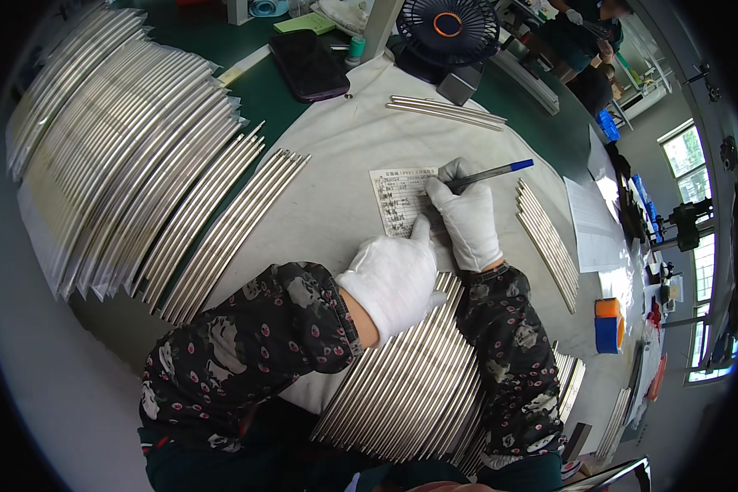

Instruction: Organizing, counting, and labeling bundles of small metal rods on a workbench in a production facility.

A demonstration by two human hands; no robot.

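A small printed slip with handwriting (395, 215) lies on the white cloth (336, 197). My right hand (467, 215), in a white glove with greyed fingertips, grips a blue-capped pen (500, 170). The hand rests at the slip's right edge; its fingers hide the pen's tip. My left hand (395, 277), also white-gloved, reaches over the far ends of a row of thin metal rods (410, 377). Its index finger stretches onto the slip's lower edge, and the thumb is spread toward the rods.
Bagged rods (123, 139) fill the left side, beside loose rods (242, 234). More rods lie at the back (447, 112) and right (549, 246). Behind are a phone (307, 66) and a fan (448, 29). An orange-and-blue roll (608, 325) sits right. Another person (586, 37) is far off.
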